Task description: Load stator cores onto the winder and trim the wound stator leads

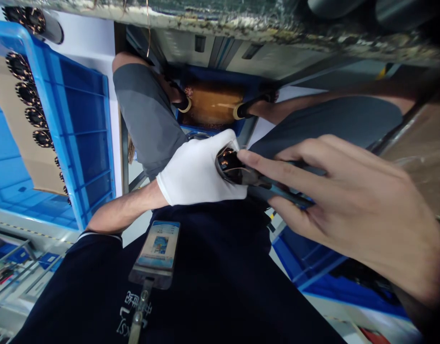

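My left hand, in a white glove, is wrapped round a dark round part with copper windings inside its rim. My bare right hand comes in from the right, its index fingertip at the rim of that part. Between its fingers and thumb lies a dark, long-handled tool, whose tip end meets the part and is partly blurred. The palm side of the right hand is hidden.
A blue crate at the left holds cardboard and several copper-wound parts. The worn bench edge crosses the top. Below it, between the feet, is a blue bin. Another blue crate stands lower right.
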`<control>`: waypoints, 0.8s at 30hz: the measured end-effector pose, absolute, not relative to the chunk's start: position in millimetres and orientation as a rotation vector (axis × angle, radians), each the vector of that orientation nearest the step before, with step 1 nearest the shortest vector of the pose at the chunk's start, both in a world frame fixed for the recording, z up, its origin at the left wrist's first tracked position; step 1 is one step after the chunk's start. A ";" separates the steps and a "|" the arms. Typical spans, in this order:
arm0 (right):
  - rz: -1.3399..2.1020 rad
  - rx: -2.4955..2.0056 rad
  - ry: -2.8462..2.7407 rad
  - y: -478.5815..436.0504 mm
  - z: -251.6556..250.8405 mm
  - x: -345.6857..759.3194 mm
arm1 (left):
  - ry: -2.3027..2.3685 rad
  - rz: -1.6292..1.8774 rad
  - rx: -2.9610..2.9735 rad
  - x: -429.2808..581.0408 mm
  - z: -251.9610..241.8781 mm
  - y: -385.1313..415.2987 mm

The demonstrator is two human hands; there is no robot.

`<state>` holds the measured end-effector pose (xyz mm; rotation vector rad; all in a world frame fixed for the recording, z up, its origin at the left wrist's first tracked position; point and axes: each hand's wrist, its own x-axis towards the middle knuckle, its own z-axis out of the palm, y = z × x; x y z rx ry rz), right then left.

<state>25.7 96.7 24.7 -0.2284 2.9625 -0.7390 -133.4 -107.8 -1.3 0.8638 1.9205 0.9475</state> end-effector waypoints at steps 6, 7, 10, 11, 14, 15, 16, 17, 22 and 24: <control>-0.915 -0.170 2.907 100.0 27.2 34.5 | 1.934 0.884 0.901 -133.8 0.3 -106.6; -0.899 -0.146 2.904 101.0 26.4 35.3 | 1.943 0.886 0.898 -133.1 -0.1 -106.3; -0.826 -0.115 2.953 102.4 23.1 35.4 | 1.967 0.900 0.889 -130.4 -0.9 -104.6; -0.814 -0.121 2.964 102.1 22.2 34.8 | 1.969 0.905 0.886 -129.7 -1.0 -104.0; -0.828 -0.171 2.962 99.5 21.8 32.5 | 1.958 0.899 0.877 -128.5 -1.1 -102.7; -0.824 -0.177 2.960 98.5 22.5 32.2 | 1.951 0.893 0.874 -128.4 -1.1 -102.6; -0.821 -0.179 2.955 97.8 23.4 32.0 | 1.942 0.887 0.874 -128.4 -1.3 -102.6; -0.826 -0.175 2.942 97.4 24.3 32.1 | 1.933 0.880 0.876 -128.4 -1.5 -102.8; -1.038 -0.100 2.826 102.0 23.9 32.3 | 1.955 0.852 0.863 -125.3 -2.1 -104.1; -1.033 -0.053 2.820 103.4 21.0 30.7 | 1.978 0.842 0.858 -122.2 -1.1 -103.6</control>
